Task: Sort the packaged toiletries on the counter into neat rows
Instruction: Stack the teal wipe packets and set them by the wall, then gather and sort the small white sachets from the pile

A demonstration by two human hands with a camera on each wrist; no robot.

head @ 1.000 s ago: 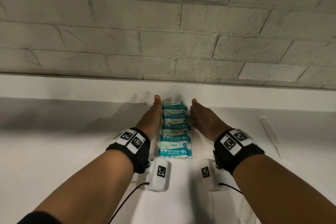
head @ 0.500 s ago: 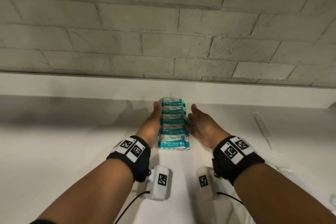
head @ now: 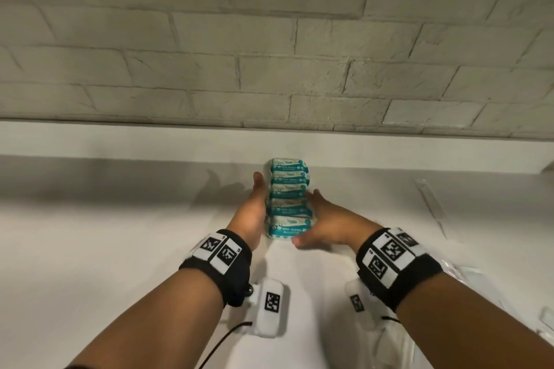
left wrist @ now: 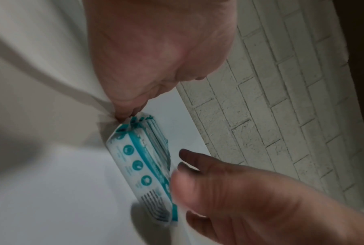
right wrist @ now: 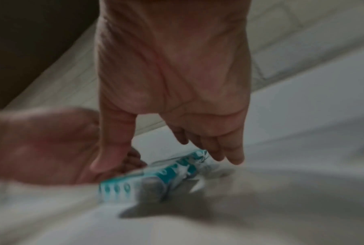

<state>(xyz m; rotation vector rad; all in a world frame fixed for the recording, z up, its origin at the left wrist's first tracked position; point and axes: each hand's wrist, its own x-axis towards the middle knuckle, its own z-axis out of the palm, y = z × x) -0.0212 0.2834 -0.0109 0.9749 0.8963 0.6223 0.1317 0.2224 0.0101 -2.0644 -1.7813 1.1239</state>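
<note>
1. Five wipe packs [head: 288,199] are seen standing in one row on the counter [head: 120,234], running from its back edge, just under the brick wall [head: 269,54], toward the near edge.

2. The row is flanked by both hands. The left hand [head: 251,213] is laid flat along the row's left side, fingers straight and touching the packs.

3. The right hand [head: 325,225] is set against the right side of the nearest packs, fingers extended and the thumb reaching round the front pack's near corner. Nothing is gripped by either hand; the packs are only pressed between the two palms.

4. The step in hand is judged to be the squaring of this row: the sides are being pushed into line.

5. In the right wrist view the scene is blurred, so the exact contact of the fingertips cannot be told.

6. Clear wrappers [head: 428,198] are seen lying toward the counter's right edge, well apart from the row; what they hold cannot be made out.

7. For the next move, a light, even squeeze from both sides is called for, since soft packs may tip or fan out if one side is pushed harder. After that, the remaining items at the right edge would need to be fetched for another row.
</note>
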